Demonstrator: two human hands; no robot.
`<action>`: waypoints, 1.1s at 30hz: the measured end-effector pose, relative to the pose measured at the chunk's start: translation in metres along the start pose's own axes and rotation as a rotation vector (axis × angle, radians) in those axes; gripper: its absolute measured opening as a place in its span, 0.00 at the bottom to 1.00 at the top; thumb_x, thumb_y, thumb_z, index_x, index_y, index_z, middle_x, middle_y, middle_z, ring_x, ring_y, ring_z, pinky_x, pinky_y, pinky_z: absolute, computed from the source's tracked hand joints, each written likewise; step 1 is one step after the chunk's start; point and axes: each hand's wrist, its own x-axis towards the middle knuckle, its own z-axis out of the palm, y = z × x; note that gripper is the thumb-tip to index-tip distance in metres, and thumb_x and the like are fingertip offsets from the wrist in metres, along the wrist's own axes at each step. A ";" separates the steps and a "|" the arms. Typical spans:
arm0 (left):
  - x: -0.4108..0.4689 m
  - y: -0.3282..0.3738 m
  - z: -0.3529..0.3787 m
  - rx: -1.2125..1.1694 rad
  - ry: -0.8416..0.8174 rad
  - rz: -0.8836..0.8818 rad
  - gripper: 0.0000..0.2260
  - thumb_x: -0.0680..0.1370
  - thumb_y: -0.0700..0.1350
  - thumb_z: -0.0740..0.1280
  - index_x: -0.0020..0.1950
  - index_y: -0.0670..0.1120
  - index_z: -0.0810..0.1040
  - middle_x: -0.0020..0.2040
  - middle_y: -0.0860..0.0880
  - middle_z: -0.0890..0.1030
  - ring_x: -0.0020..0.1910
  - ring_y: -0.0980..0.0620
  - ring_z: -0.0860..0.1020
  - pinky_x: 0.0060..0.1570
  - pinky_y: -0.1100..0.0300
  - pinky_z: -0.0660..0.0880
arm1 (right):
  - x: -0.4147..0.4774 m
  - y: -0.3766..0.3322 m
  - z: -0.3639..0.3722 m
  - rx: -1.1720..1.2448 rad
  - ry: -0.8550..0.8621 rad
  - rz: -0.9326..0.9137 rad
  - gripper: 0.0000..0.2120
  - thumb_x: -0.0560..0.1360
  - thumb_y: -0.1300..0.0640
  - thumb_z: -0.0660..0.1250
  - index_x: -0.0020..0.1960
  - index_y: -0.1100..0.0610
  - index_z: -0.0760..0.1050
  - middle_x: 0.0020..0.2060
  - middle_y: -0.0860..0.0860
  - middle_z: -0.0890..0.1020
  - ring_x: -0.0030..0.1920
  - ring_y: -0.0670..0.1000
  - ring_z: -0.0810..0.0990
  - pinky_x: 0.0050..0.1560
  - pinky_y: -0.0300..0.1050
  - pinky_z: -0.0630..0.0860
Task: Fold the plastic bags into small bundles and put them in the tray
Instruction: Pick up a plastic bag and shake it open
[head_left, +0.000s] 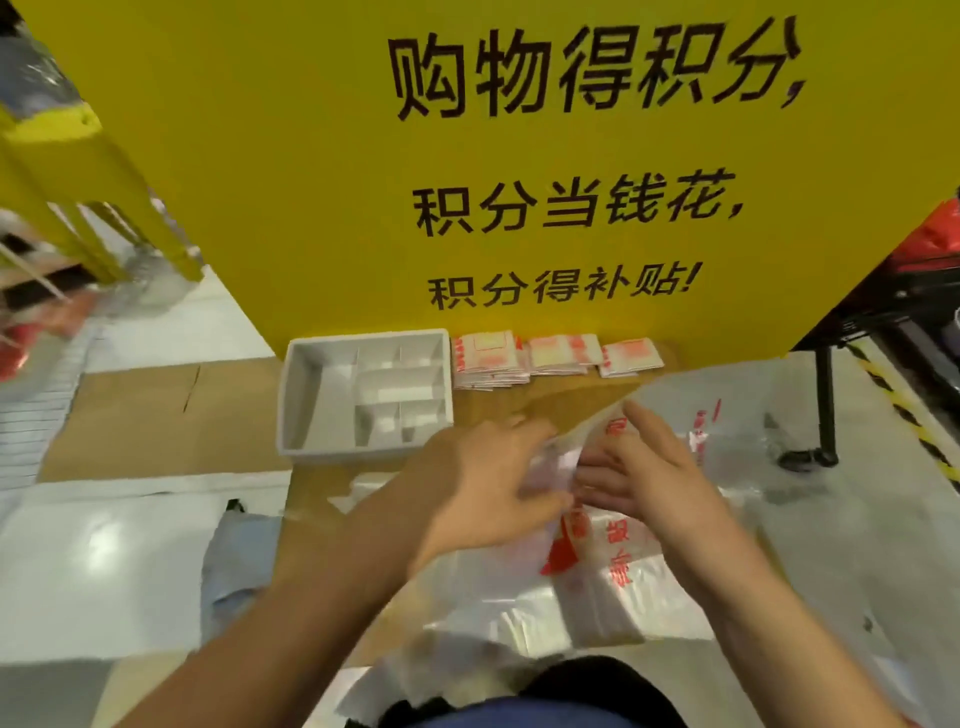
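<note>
Yellow sign board (311, 182) stands at 12 o'clock and acts as a backstop. The cardboard sheet (156, 415) in front of it is the work surface. Loose bags (779, 415) are spread at 3 o'clock, probably the feed pile. The plastic bag (608, 561) in work lies centre, already narrowed to a long strip. The tray (284, 405) sits at 11 o'clock of the hands, within reach, with no bundles visible in its compartments. Left hand (483, 488) has its fingers curled on the strip's fold, holding the crease. Right hand (654, 478) has its fingers straight and together, pressing the plastic flat, likely squeezing out air. Finished bundles (556, 356) are lined up against the board at 12 o'clock, just beside the tray, apparently staged for loading.
</note>
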 end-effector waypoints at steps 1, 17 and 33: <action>0.001 0.006 0.002 -0.065 -0.004 -0.029 0.30 0.71 0.66 0.69 0.68 0.54 0.71 0.61 0.55 0.77 0.56 0.56 0.76 0.49 0.67 0.72 | 0.003 0.001 -0.004 0.009 -0.031 -0.003 0.28 0.82 0.63 0.56 0.79 0.48 0.55 0.41 0.53 0.87 0.42 0.52 0.87 0.39 0.40 0.83; -0.028 -0.024 -0.008 -0.209 0.127 -0.160 0.17 0.77 0.37 0.61 0.63 0.50 0.76 0.48 0.51 0.80 0.38 0.57 0.76 0.41 0.62 0.73 | 0.020 -0.013 -0.017 -1.274 -0.011 -1.002 0.32 0.74 0.51 0.72 0.76 0.48 0.67 0.73 0.47 0.70 0.74 0.53 0.66 0.73 0.52 0.60; -0.036 -0.075 -0.024 -0.012 -0.236 -0.285 0.11 0.81 0.45 0.63 0.64 0.50 0.72 0.59 0.47 0.76 0.55 0.48 0.74 0.52 0.58 0.69 | 0.056 -0.061 -0.019 -1.419 -0.702 -0.401 0.07 0.80 0.49 0.66 0.48 0.36 0.74 0.42 0.34 0.79 0.45 0.32 0.76 0.46 0.31 0.71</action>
